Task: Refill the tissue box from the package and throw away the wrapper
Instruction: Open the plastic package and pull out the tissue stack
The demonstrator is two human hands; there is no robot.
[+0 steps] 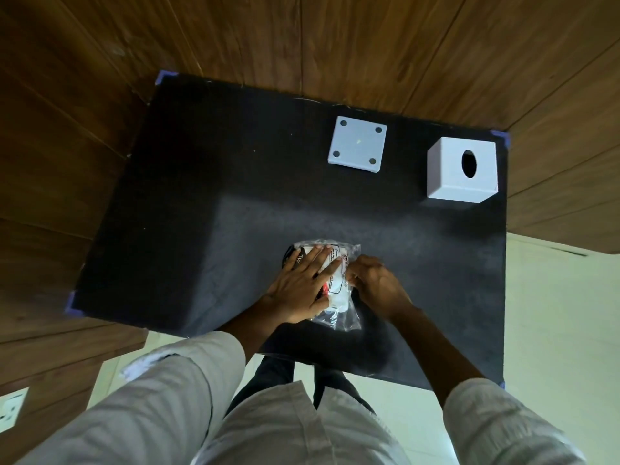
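A tissue package (339,286) in clear printed plastic lies on the near middle of the black table (201,196). My left hand (302,286) presses flat on its top with fingers spread. My right hand (375,286) pinches the wrapper at the package's right side. A white cube tissue box (446,172) with a dark oval slot stands at the far right corner. Its white square base panel (357,144), with four round pads, lies apart to the left of the box.
Wooden panelling surrounds the table on the left and far sides. Pale tiled floor (557,313) shows to the right and near the body. A wall socket (11,409) sits low at the left edge.
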